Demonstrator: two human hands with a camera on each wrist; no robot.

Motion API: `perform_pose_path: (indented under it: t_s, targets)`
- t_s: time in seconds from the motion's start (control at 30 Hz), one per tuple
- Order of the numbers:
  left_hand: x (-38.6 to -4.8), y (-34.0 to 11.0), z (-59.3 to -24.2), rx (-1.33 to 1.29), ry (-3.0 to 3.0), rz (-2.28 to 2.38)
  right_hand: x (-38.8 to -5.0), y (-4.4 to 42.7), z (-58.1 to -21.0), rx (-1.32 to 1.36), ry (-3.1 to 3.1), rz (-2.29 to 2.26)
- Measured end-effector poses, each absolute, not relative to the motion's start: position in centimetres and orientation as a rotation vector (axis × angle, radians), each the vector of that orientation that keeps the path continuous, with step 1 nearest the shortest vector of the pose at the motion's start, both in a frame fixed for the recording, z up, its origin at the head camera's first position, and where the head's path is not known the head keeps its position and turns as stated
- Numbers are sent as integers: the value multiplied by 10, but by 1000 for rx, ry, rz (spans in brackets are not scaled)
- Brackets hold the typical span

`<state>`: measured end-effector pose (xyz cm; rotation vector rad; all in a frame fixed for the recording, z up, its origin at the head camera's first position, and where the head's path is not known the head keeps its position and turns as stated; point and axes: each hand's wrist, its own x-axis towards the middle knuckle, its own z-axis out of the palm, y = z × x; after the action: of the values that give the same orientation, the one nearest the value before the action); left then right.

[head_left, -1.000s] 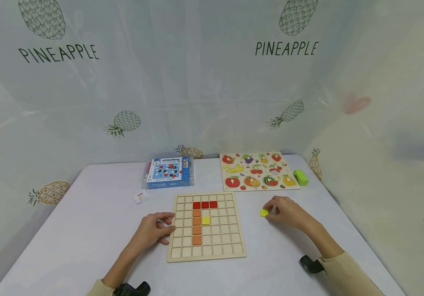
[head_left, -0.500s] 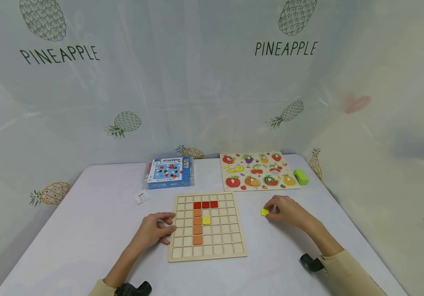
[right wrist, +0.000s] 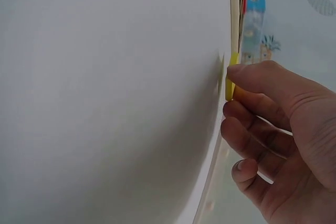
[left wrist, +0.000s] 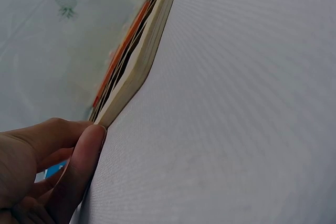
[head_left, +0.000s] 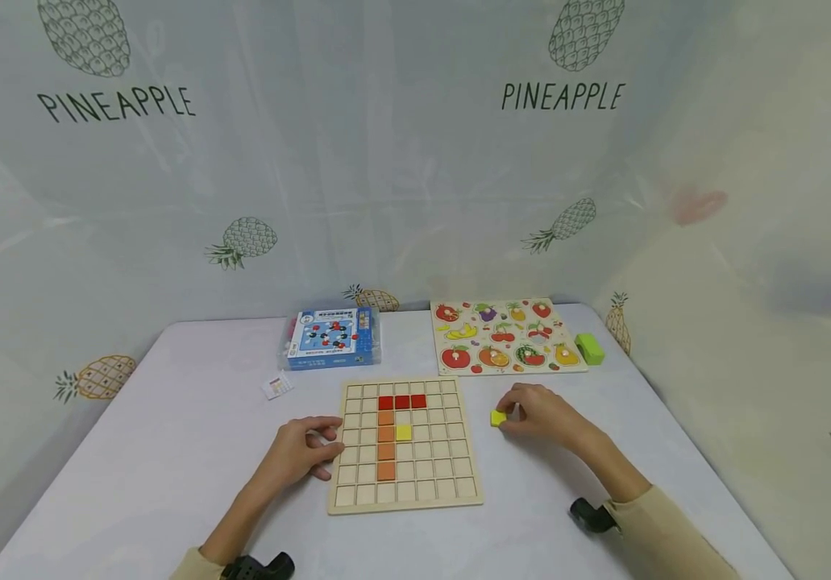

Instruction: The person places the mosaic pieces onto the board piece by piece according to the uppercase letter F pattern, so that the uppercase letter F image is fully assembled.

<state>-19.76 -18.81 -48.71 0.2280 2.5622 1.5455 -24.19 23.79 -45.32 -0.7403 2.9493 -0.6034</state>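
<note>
A wooden grid board (head_left: 447, 463) lies flat in the middle of the table. Several red and orange tiles and one yellow tile (head_left: 404, 432) sit in its squares. My left hand (head_left: 292, 455) touches the board's left edge with thumb and forefinger; the left wrist view shows the thumb (left wrist: 86, 148) against that edge. Right of the board, my right hand (head_left: 542, 419) pinches another yellow tile (head_left: 498, 419) between thumb and fingers. In the right wrist view this tile (right wrist: 229, 85) appears edge-on, partly hidden by the thumb, and its other fingers are curled below.
Behind the board stands a blue box (head_left: 331, 338), with a small printed card (head_left: 277, 387) in front of it. A fruit puzzle board (head_left: 505, 342) lies at the back right beside a green block (head_left: 590, 348). A pineapple-print curtain (head_left: 386, 201) rises behind the table.
My right hand has moved a little left toward the grid board, carrying the yellow tile. The left hand keeps its place at the board's edge.
</note>
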Motion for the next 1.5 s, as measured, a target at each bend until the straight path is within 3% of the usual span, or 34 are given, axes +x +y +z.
perform_pose_path:
  t_s: [0.67, 1.5]
  targets:
    - [-200, -189, -489, 237, 2561, 1544, -242, 153, -448, -1014, 2849, -597]
    - [-197, -188, -487, 214, 2564, 1547, -240, 122, -449, -1003, 2810, -593]
